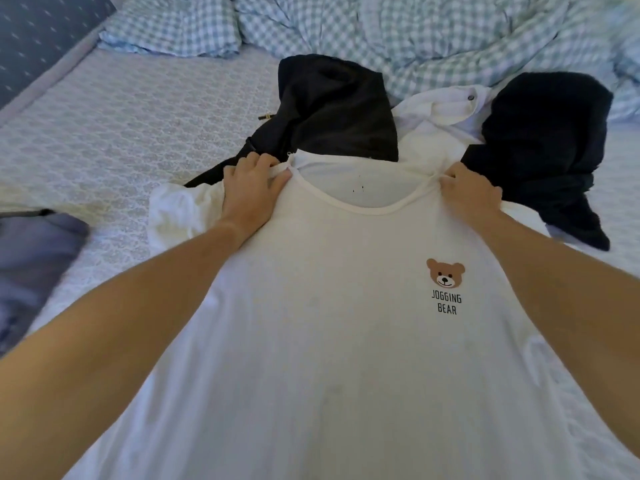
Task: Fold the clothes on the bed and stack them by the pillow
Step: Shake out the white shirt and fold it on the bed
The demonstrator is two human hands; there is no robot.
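Gripping: both hands hold the white T-shirt (pixel 329 341) at its shoulders, front side up, bear print (pixel 445 272) showing.
Left hand (pixel 251 187): fingers curled over the shoulder seam at 9 o'clock of the neckline (pixel 360 211), thumb tucked toward the collar; fabric bunched under it.
Right hand (pixel 471 190): fingers curled, pinching the opposite shoulder at 3 o'clock of the neckline.
Why this hold: 2 matched shoulder grips keep the collar taut and the body square, likely to lay it flat before any fold.
Shirt position: spread from the neckline down toward 6 o'clock, covering the near bed (pixel 121 133); left sleeve (pixel 176 213) crumpled at 9 o'clock.
Pile: black garment (pixel 339 109) at 12 o'clock, partly under the shirt's collar edge; dark navy garment (pixel 543 143) at 2 o'clock; another white garment (pixel 446 105) between the 2.
Side item: grey-blue garment (pixel 31 258) at 9 o'clock, well apart from the pile.
Stack target: checked pillow (pixel 173 26) at 11 o'clock; no folded stack visible beside it.
Progress: early, judging by 0 folded items in view.
Risk: shirt overlaps the black garment, so a drag may pull it along.
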